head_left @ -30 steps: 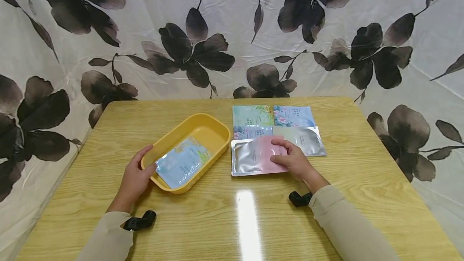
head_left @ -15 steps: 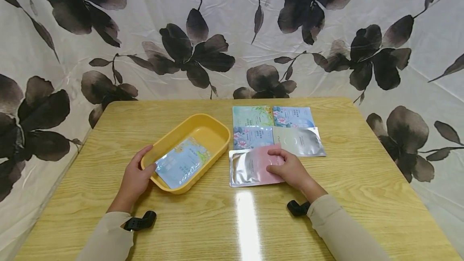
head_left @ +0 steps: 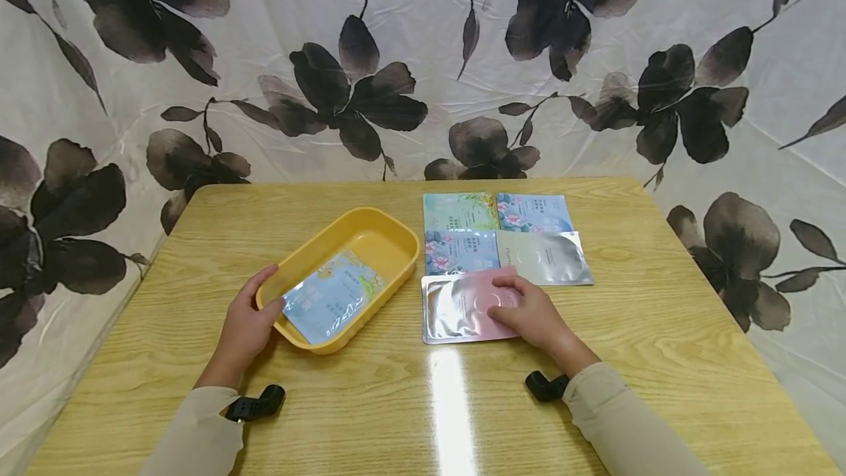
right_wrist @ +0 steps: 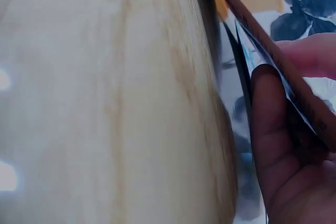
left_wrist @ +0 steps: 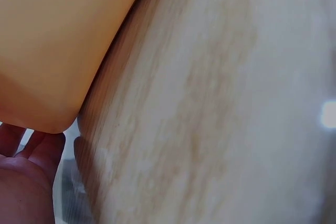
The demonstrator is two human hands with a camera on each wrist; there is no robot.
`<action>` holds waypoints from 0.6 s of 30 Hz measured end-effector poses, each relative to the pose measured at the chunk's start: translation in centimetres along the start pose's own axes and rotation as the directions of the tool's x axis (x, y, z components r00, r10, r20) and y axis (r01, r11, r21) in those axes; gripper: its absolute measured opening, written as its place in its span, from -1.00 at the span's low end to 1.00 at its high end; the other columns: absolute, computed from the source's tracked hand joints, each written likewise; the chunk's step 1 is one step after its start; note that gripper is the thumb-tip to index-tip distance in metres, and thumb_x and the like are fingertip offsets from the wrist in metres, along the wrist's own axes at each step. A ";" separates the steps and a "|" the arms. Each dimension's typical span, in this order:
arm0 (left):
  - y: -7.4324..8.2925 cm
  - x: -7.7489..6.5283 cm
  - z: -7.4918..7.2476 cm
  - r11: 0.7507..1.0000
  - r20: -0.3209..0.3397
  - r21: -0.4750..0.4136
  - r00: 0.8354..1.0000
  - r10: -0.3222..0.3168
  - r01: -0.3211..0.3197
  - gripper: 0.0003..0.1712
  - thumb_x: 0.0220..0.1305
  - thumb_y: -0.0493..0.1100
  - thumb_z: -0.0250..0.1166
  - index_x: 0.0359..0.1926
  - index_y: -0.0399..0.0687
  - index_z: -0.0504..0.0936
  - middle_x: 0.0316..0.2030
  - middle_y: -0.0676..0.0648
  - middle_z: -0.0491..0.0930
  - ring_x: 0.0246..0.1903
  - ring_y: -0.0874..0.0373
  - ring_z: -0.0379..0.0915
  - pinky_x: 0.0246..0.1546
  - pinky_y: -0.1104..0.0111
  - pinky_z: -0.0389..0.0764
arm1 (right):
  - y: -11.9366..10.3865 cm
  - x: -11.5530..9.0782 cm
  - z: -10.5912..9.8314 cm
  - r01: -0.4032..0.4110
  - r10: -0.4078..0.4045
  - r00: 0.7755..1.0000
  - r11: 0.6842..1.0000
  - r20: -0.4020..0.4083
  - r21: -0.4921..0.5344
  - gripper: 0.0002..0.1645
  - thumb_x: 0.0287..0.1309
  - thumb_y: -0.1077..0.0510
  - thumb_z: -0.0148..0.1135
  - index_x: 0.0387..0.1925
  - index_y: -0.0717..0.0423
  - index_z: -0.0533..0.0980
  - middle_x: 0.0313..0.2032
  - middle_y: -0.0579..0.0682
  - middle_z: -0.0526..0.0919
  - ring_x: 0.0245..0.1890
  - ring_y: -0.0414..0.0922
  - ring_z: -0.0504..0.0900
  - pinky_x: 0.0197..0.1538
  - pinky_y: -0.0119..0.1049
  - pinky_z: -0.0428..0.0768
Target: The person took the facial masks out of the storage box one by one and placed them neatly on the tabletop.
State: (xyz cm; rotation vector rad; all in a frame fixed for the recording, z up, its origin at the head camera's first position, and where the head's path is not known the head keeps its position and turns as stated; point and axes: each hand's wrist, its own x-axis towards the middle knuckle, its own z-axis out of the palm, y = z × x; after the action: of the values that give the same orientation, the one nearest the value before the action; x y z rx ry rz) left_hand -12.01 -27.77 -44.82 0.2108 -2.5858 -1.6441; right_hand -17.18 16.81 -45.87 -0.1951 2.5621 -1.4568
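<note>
My right hand (head_left: 532, 318) pinches a pink and silver foil face mask sachet (head_left: 459, 307) between thumb and fingers. In the right wrist view the sachet (right_wrist: 278, 59) appears nearly edge-on, the thumb (right_wrist: 269, 103) on one side and a finger on the other. My left hand (head_left: 244, 325) grips the near-left end of a yellow plastic basket (head_left: 386, 222), thumb over the rim. Inside the basket lies a light blue sachet (head_left: 333, 296). The left wrist view has the basket's outer wall (left_wrist: 58, 40) above the left fingers (left_wrist: 44, 153).
Behind the held sachet lie a green sachet (head_left: 459, 210), two blue floral sachets (head_left: 534, 211) and a pale green and silver one (head_left: 548, 257), side by side in two rows. All rest on a wood-grain table (head_left: 370, 402) before a floral cloth backdrop (head_left: 264, 13).
My right hand has drawn the pink sachet toward me, uncovering more of the near blue floral sachet. The left hand and basket have stayed in place.
</note>
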 end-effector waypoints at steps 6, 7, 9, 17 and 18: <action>-0.1 0.1 0.0 1.000 0.005 -0.001 1.000 -0.003 0.003 -0.29 0.47 -0.26 0.05 0.57 -0.14 0.07 0.41 -0.44 0.12 0.23 -0.27 0.28 -0.24 0.67 0.45 | 0.2 -0.2 0.0 0.006 -0.006 1.000 0.999 -0.001 -0.053 -0.34 0.07 0.06 0.43 0.21 0.18 0.51 0.23 0.22 0.50 0.32 0.16 0.34 0.38 0.11 0.18; -0.2 0.1 0.0 1.000 0.007 0.000 1.000 -0.004 0.004 -0.28 0.47 -0.25 0.05 0.57 -0.13 0.07 0.42 -0.44 0.11 0.24 -0.28 0.27 -0.24 0.67 0.45 | 0.2 -0.3 -0.1 0.007 -0.007 1.000 0.998 0.001 -0.070 -0.33 0.07 0.04 0.43 0.22 0.17 0.50 0.24 0.22 0.50 0.32 0.17 0.35 0.38 0.12 0.19; -0.3 0.1 0.0 1.000 0.007 -0.001 1.000 -0.007 0.007 -0.28 0.46 -0.25 0.05 0.57 -0.13 0.07 0.42 -0.44 0.11 0.26 -0.28 0.26 -0.23 0.68 0.44 | 0.2 -0.5 -0.2 0.006 -0.005 1.000 0.995 0.012 -0.098 -0.32 0.09 0.01 0.42 0.23 0.14 0.50 0.25 0.22 0.49 0.32 0.17 0.34 0.37 0.12 0.20; -0.1 0.1 0.0 1.000 -0.003 0.010 1.000 -0.006 0.006 -0.29 0.47 -0.25 0.05 0.57 -0.12 0.09 0.43 -0.44 0.11 0.27 -0.29 0.25 -0.23 0.69 0.43 | -0.2 -0.6 -0.7 0.037 -0.033 0.999 0.985 0.029 -0.170 -0.28 0.17 -0.10 0.37 0.29 0.12 0.45 0.28 0.21 0.48 0.32 0.16 0.36 0.34 0.10 0.27; -0.1 0.0 0.0 1.000 -0.002 0.008 1.000 -0.006 0.006 -0.29 0.47 -0.25 0.05 0.57 -0.12 0.08 0.42 -0.44 0.11 0.26 -0.29 0.26 -0.23 0.68 0.44 | -0.3 -0.6 -0.7 0.037 -0.033 0.999 0.985 0.023 -0.167 -0.28 0.17 -0.10 0.37 0.29 0.12 0.45 0.28 0.21 0.47 0.33 0.15 0.36 0.35 0.09 0.26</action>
State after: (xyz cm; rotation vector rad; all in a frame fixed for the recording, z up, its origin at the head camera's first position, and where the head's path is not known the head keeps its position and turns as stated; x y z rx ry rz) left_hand -12.03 -27.82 -44.88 0.2211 -2.5939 -1.6352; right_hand -16.75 17.40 -45.24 -0.2783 2.6775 -1.2438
